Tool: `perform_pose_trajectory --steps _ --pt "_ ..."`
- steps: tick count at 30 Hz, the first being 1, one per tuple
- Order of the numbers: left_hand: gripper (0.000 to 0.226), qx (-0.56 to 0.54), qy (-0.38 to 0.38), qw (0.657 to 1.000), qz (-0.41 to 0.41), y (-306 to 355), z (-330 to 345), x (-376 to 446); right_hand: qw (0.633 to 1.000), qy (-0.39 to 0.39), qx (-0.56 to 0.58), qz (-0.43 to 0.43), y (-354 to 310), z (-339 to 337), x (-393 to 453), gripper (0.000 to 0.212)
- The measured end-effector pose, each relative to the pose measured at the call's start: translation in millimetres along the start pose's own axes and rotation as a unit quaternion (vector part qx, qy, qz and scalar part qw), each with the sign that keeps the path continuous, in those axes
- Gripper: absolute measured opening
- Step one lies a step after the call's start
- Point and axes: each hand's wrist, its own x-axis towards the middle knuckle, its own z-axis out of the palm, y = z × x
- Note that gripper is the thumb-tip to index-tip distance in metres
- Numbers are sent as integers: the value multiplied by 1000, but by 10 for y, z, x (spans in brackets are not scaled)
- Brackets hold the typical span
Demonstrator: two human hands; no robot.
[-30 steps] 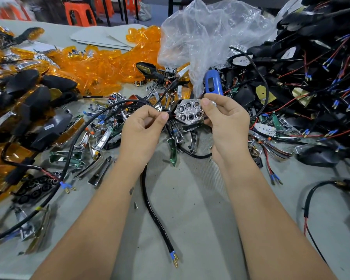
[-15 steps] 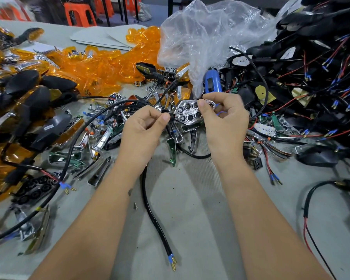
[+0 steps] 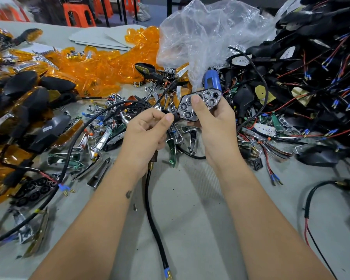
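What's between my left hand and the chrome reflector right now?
In the head view, only a short black stem, pinched by the left hand, bridges to the chrome reflector that the right hand grips.

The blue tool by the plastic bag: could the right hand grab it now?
Probably not straight away: the right hand grips the chrome reflector, held just in front of the blue tool, and the clear bag hangs against its top.

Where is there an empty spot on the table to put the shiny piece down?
Bare table for the shiny piece lies between the black cable and the right forearm, and again between that forearm and the red-and-black wire. Crowded: orange covers left, wire heap right, chrome bits ahead.
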Motion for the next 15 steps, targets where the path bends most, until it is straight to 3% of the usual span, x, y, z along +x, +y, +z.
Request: perform_pose_trajectory --steps 6,8,11,15 --pt "27 -2 -12 997 -76 20 26 14 999 -1 -37 16 4 -44 33 46" --pt "32 25 -22 995 -91 19 10 9 999 -4 -46 19 -8 -46 39 59" --pt "24 82 -32 990 -114 52 -10 -5 998 -12 -54 21 -12 -56 47 61" --pt "27 142 -14 985 -95 71 -22 -22 998 10 -56 27 -9 -51 43 69"
